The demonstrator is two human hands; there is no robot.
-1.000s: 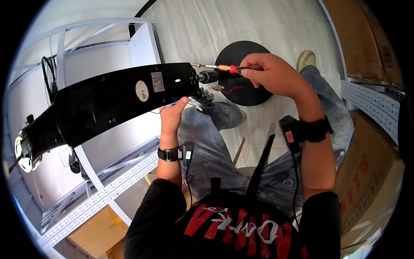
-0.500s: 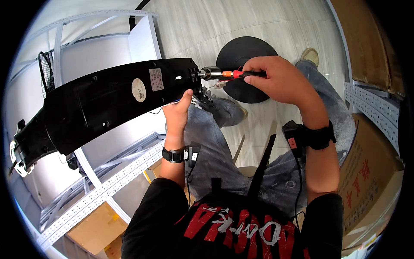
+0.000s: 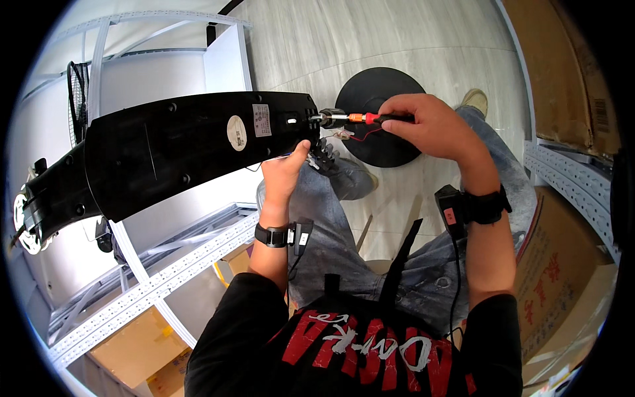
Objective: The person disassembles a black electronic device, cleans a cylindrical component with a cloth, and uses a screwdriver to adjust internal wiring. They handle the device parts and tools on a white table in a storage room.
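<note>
One thumb, that of your left hand (image 3: 283, 177), lies over the lower edge of the long black housing (image 3: 198, 139) it holds, other fingers hidden behind. Right of the housing, your right hand (image 3: 431, 127) bends inward, thumb and fingers curled round a red-and-black screwdriver (image 3: 372, 119), shaft pointing at the housing's right end.

- Bright, pale light on the grey wood-grained floor (image 3: 311, 46) toward twelve o'clock.
- White flat shelf panel (image 3: 178, 221) at nine o'clock, nearly washed out.
- Long black plastic housing (image 3: 172, 142) dark, with small glints.
- Centre fairly sharp; straight edges bow near the rim.
</note>
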